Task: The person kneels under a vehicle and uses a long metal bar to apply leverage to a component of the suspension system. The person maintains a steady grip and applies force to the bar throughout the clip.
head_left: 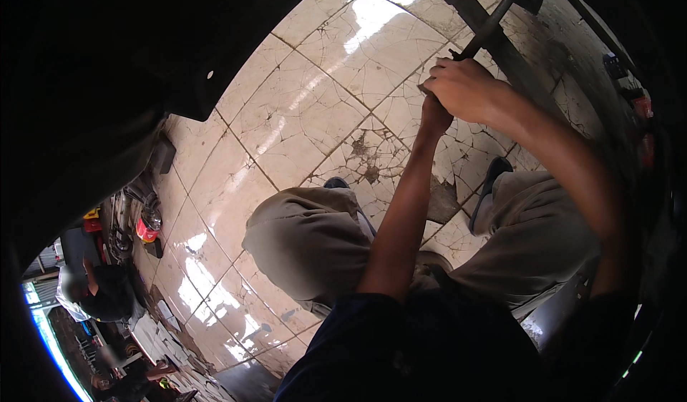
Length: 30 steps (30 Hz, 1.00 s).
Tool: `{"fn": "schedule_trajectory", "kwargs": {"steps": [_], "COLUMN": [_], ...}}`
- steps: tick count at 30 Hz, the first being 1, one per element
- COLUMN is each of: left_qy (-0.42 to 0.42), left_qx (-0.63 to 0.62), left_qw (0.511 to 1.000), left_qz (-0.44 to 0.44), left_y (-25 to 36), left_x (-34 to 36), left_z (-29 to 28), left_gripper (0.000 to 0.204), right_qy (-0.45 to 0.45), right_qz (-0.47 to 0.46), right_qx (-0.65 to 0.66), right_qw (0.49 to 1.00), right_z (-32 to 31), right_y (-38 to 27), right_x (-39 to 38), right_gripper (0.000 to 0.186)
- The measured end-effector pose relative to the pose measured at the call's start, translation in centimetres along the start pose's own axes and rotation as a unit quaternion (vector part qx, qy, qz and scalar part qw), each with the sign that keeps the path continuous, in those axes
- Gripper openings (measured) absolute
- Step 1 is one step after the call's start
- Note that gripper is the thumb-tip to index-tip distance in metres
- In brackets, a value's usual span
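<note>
Right hand [465,87] clenched tight around long dark metal bar [494,23]; left hand [434,112] just beneath, fingers wrapped on same bar, above cracked white tiled floor [322,101].

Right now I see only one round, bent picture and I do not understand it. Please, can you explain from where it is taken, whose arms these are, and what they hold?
There is no machine here. The picture comes from a wide fisheye camera worn on a person's head, looking down, so straight lines bend near the edge. The two bare forearms rising from the bottom are that person's own. The left hand and the right hand close together around a dark metal bar that runs up to a dark metal frame. Below are the person's knees in khaki trousers and dark shoes on a cracked, shiny tiled floor. At the far left another person crouches among cluttered tools.
</note>
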<state>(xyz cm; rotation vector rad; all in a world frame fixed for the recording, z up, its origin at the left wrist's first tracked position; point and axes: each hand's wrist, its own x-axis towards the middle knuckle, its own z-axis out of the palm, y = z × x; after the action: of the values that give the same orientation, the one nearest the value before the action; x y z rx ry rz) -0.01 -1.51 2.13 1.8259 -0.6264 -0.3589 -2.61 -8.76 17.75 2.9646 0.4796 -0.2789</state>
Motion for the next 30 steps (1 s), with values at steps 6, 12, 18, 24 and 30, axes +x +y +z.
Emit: {"fn": "schedule_trajectory", "kwargs": {"steps": [6, 12, 18, 24, 30], "left_qy": [-0.021, -0.087, -0.053, -0.013, -0.041], "left_qx": [0.001, -0.008, -0.027, -0.008, -0.023], "left_qw": [0.999, 0.993, 0.998, 0.999, 0.999], "left_qz": [-0.027, -0.075, -0.023, 0.028, -0.020], "left_y": [0.6, -2.0, 0.2, -2.5, -1.9], "left_x": [0.8, 1.2, 0.7, 0.8, 0.7], "left_z": [0.7, 0.4, 0.5, 0.5, 1.7], "left_gripper": [0.020, 0.027, 0.030, 0.032, 0.036], "right_qy": [-0.047, -0.053, -0.034, -0.130, -0.146], "right_qz": [0.047, 0.047, 0.018, 0.007, 0.029], "right_qx": [-0.033, -0.009, 0.007, 0.042, 0.044], "right_qw": [0.997, 0.997, 0.999, 0.991, 0.988], "right_z": [0.5, 0.9, 2.2, -1.6, 0.3], "right_y": [0.6, 1.6, 1.7, -0.5, 0.4], "right_x": [0.2, 1.2, 0.7, 0.4, 0.3], "right_gripper": [0.024, 0.015, 0.015, 0.023, 0.038]}}
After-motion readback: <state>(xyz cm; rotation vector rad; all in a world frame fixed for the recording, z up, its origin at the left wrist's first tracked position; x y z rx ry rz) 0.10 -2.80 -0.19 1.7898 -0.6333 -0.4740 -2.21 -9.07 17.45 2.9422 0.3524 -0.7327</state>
